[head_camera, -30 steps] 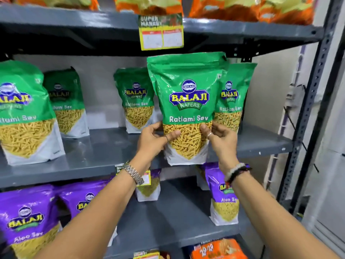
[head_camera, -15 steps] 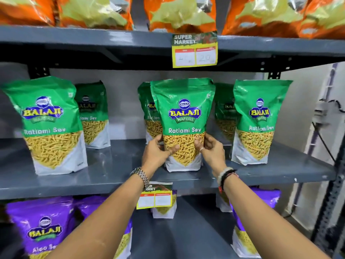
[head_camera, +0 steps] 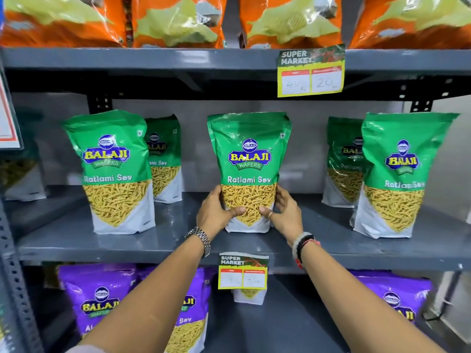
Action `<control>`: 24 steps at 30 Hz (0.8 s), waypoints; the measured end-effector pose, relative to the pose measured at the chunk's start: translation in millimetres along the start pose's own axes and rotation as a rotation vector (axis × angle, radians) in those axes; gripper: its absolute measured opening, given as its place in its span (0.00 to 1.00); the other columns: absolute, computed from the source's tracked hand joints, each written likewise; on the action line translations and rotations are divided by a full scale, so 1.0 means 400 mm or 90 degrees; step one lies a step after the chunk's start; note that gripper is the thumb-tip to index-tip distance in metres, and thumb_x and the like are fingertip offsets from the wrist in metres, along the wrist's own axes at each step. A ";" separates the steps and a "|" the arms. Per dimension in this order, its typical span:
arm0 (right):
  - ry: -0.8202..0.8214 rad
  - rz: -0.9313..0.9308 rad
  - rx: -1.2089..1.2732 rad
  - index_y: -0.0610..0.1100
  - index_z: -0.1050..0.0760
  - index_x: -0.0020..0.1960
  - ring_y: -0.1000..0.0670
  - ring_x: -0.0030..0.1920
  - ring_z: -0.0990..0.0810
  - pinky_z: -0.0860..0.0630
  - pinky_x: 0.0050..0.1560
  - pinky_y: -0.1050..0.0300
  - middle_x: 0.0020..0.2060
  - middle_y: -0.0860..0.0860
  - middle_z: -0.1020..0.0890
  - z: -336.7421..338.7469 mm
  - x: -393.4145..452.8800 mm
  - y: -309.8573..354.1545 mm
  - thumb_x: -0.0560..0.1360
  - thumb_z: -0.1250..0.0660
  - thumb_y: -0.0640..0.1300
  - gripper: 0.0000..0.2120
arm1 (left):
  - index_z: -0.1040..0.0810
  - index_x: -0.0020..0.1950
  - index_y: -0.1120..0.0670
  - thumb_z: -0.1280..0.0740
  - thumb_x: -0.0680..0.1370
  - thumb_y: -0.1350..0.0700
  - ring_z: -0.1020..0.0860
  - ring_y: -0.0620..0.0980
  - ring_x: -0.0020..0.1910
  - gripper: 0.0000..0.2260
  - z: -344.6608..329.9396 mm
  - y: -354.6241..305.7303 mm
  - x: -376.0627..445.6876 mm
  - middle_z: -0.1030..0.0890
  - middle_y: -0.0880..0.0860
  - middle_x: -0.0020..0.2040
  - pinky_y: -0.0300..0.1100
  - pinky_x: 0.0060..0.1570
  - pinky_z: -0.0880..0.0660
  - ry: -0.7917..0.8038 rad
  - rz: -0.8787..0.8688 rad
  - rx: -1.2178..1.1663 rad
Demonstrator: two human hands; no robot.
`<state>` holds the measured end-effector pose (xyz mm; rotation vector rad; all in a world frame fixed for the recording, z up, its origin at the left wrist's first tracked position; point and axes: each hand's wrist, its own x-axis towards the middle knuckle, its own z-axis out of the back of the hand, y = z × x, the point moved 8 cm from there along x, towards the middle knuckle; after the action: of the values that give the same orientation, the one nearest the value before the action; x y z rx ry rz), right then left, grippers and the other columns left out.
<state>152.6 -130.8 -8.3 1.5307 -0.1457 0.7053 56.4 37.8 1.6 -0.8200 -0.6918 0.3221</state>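
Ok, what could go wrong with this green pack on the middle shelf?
The green pack is tall on a narrow base, and the left hand and right hand hold only its lower part, so it may tip on release. It stands near the front edge of the shelf, so a tip could drop it.

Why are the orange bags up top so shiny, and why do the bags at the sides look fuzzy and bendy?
Head view: light glints in pale patches off the glossy orange bags; the middle green bag is sharp, with readable print; the right green bag and the purple bags are smeared near the edges; the wide lens tilts the left post.
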 end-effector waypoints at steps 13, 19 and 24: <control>0.020 -0.036 -0.035 0.39 0.38 0.69 0.50 0.63 0.27 0.31 0.65 0.55 0.66 0.43 0.26 -0.009 -0.009 0.009 0.68 0.28 0.33 0.33 | 0.31 0.64 0.50 0.24 0.62 0.41 0.21 0.56 0.59 0.34 0.008 0.005 -0.009 0.20 0.54 0.62 0.55 0.54 0.22 -0.017 -0.029 -0.001; -0.074 0.020 -0.054 0.44 0.31 0.65 0.50 0.65 0.27 0.31 0.67 0.55 0.65 0.47 0.25 0.050 -0.132 0.044 0.72 0.31 0.42 0.22 | 0.33 0.66 0.44 0.33 0.73 0.42 0.23 0.43 0.56 0.23 0.054 -0.023 -0.162 0.23 0.46 0.60 0.43 0.54 0.25 -0.180 -0.193 -0.080; -0.168 0.130 -0.109 0.54 0.25 0.55 0.57 0.56 0.24 0.30 0.57 0.67 0.54 0.55 0.20 0.089 -0.347 0.013 0.73 0.34 0.48 0.11 | 0.32 0.58 0.37 0.37 0.77 0.47 0.24 0.44 0.49 0.12 0.005 0.051 -0.349 0.24 0.42 0.49 0.46 0.53 0.25 -0.181 -0.246 -0.091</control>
<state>51.5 -210.1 -71.7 1.4502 -0.5537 0.6301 -48.0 -19.6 -74.0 -0.7622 -1.1295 0.0379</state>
